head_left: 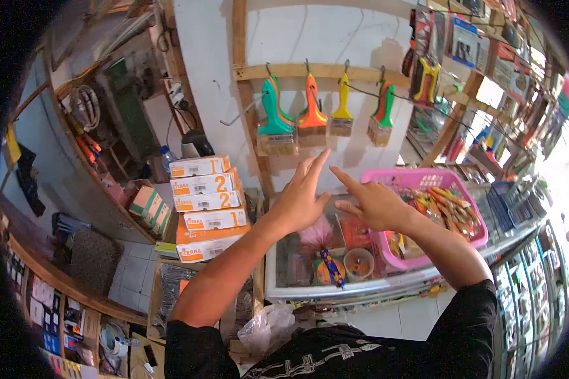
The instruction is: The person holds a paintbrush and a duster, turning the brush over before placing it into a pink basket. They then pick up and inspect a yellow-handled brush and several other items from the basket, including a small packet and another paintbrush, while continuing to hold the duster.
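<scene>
My left hand [301,197] is raised over the glass counter with its fingers stretched up and its thumb apart. Facing it, my right hand [374,203] has its fingers extended too, and a narrow gap lies between the two. Neither holds anything. Behind and above them, paint brushes hang from hooks on a wooden rail: a teal-handled brush [275,117], an orange-handled brush [312,114], a yellow-handled brush [342,107] and a green-handled brush [383,114]. Close to my right hand is a pink plastic basket [480,224] with many small packaged items.
Orange and white Eterna boxes [212,219] are stacked left of the counter. On the glass counter [284,278] are a round clear tub [359,263] and a blue patterned strip [332,268]. Packaged goods hang at the right, including a yellow-handled tool [428,82]. Shelves [76,316] stand lower left.
</scene>
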Available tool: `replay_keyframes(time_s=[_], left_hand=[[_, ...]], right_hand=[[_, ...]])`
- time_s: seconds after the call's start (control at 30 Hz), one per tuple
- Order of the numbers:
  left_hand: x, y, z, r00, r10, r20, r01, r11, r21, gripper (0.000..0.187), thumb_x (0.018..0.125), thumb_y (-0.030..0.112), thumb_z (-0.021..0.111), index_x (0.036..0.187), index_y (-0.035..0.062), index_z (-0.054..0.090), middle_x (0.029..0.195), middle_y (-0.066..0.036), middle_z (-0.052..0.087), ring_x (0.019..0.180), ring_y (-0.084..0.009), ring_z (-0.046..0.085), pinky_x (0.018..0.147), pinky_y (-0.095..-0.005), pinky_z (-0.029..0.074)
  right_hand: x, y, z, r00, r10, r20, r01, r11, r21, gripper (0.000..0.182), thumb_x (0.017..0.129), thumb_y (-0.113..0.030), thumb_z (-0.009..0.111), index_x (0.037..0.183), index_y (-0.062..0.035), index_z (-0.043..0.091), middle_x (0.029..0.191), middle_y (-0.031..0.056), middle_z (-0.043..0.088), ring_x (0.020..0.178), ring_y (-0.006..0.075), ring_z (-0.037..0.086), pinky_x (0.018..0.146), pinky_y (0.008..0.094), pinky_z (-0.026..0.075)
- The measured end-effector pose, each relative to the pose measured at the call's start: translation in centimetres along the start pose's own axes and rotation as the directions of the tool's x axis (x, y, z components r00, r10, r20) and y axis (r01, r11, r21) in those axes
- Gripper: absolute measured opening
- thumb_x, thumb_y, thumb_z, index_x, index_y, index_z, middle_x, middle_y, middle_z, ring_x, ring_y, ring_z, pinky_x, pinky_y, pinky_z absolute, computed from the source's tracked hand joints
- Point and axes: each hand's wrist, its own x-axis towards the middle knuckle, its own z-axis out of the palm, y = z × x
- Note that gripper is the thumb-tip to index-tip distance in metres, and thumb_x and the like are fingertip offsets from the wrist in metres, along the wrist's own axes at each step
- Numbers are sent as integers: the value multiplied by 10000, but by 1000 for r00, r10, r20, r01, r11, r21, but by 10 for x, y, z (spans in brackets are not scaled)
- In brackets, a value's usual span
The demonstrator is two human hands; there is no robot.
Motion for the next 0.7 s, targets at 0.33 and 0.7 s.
replay_keyframes(time_s=[0.33, 0.7], left_hand=[[-39, 33, 53, 976, 179, 125, -141, 953, -269, 572, 912, 95, 681, 1454, 77, 503, 1454, -176, 489, 1351, -357, 510, 1123, -441, 430], [-3, 76, 130, 930, 338, 141, -285, 910, -300, 347, 889, 132, 680, 1220, 34, 644, 1199, -186, 637, 1172, -379, 614, 1029, -432, 480]], right_hand=[[-129, -5, -28, 880, 459, -122, -381, 836, 395, 453, 1066, -322, 569, 1361, 21, 597, 1017, 262, 720, 860, 387, 712, 798, 475, 540], [-214, 30, -25, 916, 385, -107, -362, 913, 188, 435, 1035, -311, 634, 1332, 7, 642, 1087, 247, 738, 972, 345, 738, 858, 437, 556]])
